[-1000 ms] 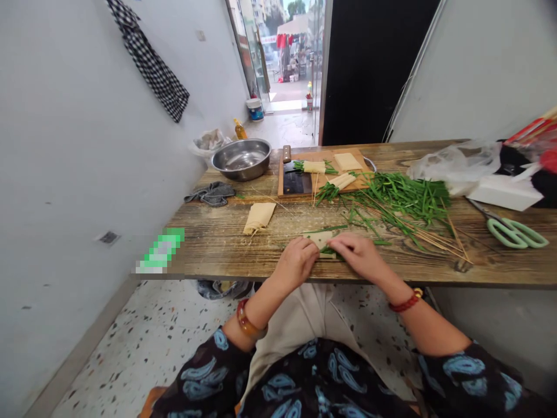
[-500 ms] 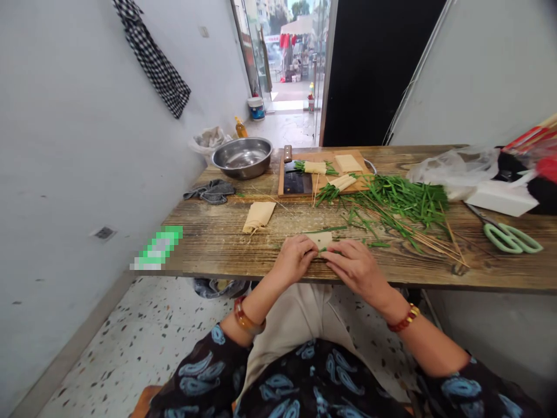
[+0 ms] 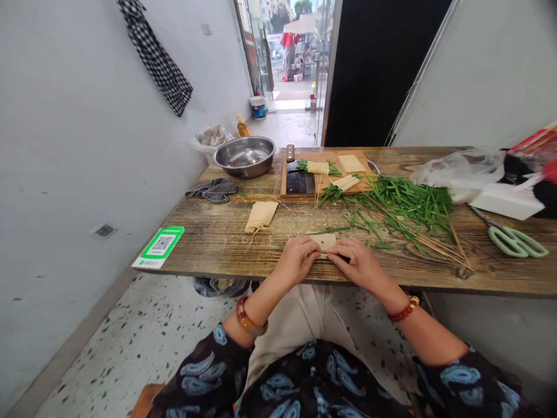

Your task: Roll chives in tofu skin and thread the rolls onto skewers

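Observation:
Near the table's front edge, a small pale tofu sheet [image 3: 325, 239] lies between my hands, with a tiny green bit on it. My left hand [image 3: 297, 259] pinches the sheet's near edge from the left. From the right, my right hand [image 3: 359, 261] grips the same edge, fingers curled and close to the other hand. The edge is turned up into a narrow roll, and what lies inside is mostly hidden. Beyond sits a stack of tofu sheets [image 3: 261, 216], and to the right a heap of cut green chives [image 3: 409, 200].
A cutting board [image 3: 333, 157] carries a cleaver [image 3: 300, 181], tofu rolls filled with chives [image 3: 318, 168] and more sheets. Wooden skewers [image 3: 435, 245] and green-handled scissors [image 3: 517, 242] lie right. A steel basin [image 3: 245, 157], grey cloth [image 3: 213, 190] and QR card [image 3: 160, 248] are left.
The sheet's near edge has been turned over by my fingers, covering the green chives that showed between them. Both hands stay in nearly the same place; the view has shifted slightly.

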A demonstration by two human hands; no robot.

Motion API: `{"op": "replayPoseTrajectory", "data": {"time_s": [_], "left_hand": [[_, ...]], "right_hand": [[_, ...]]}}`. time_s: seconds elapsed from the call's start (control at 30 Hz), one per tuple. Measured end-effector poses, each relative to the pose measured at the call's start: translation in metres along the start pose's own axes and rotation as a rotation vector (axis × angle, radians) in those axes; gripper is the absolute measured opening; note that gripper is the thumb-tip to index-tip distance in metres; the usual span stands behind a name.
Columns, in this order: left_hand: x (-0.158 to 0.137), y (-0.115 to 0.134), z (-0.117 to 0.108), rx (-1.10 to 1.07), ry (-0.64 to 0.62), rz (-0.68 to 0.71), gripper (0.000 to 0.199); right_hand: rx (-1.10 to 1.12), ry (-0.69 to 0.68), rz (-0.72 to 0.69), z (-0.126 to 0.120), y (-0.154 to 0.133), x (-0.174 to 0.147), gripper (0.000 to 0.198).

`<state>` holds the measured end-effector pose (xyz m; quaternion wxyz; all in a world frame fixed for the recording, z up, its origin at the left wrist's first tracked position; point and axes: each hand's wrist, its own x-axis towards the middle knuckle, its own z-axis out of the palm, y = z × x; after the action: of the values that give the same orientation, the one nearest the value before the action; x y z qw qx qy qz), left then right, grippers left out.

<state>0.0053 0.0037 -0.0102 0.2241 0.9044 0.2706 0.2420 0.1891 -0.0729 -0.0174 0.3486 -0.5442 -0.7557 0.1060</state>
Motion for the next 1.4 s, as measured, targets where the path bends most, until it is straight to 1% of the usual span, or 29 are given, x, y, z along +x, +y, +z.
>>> {"op": "replayPoseTrajectory", "data": {"time_s": [0.1, 0.2, 0.43, 0.63, 0.77, 0.83, 0.87, 0.93, 1.0, 1.03, 1.1, 1.2, 1.3, 1.4], "left_hand": [[-0.002, 0.002, 0.001, 0.058, 0.001, 0.004, 0.019], [-0.003, 0.002, 0.001, 0.09, 0.006, 0.02, 0.02], [-0.004, -0.002, 0.0, 0.165, -0.029, 0.165, 0.025], [-0.006, -0.004, -0.001, 0.149, -0.024, 0.215, 0.034], [-0.005, -0.009, 0.001, 0.116, -0.009, 0.227, 0.036], [-0.003, -0.011, 0.002, 0.083, -0.006, 0.225, 0.035], [-0.002, -0.012, 0.002, 0.062, -0.007, 0.221, 0.034], [0.001, -0.012, 0.001, 0.012, -0.015, 0.213, 0.032], [0.004, -0.012, -0.001, -0.043, -0.026, 0.208, 0.03], [0.006, -0.012, -0.001, -0.068, -0.031, 0.202, 0.029], [0.008, -0.011, -0.002, -0.114, -0.039, 0.184, 0.028], [0.01, -0.011, -0.003, -0.158, -0.058, 0.149, 0.028], [0.01, -0.011, -0.002, -0.164, -0.069, 0.115, 0.025], [0.009, -0.012, -0.001, -0.148, -0.056, 0.054, 0.019]], "right_hand": [[0.04, 0.011, 0.026, 0.001, 0.002, 0.002, 0.017], [0.064, -0.006, 0.043, 0.002, 0.002, 0.004, 0.018], [0.05, -0.022, 0.12, 0.003, 0.002, 0.009, 0.017], [0.062, -0.03, 0.136, 0.002, 0.001, 0.012, 0.016], [0.053, -0.038, 0.153, 0.003, 0.002, 0.013, 0.016], [0.094, -0.042, 0.147, 0.0, 0.004, 0.012, 0.014], [0.128, -0.019, 0.149, -0.002, 0.006, 0.011, 0.015], [0.184, 0.085, 0.164, -0.011, 0.007, 0.009, 0.019], [0.188, 0.204, 0.16, -0.019, 0.004, 0.005, 0.022], [0.171, 0.234, 0.138, -0.022, 0.001, 0.003, 0.023], [0.129, 0.203, 0.06, -0.022, -0.007, -0.002, 0.022], [0.054, 0.093, -0.036, -0.011, -0.017, -0.008, 0.022], [-0.031, 0.067, -0.046, 0.003, -0.02, -0.01, 0.021], [-0.088, 0.048, -0.028, 0.008, -0.02, -0.008, 0.019]]}}
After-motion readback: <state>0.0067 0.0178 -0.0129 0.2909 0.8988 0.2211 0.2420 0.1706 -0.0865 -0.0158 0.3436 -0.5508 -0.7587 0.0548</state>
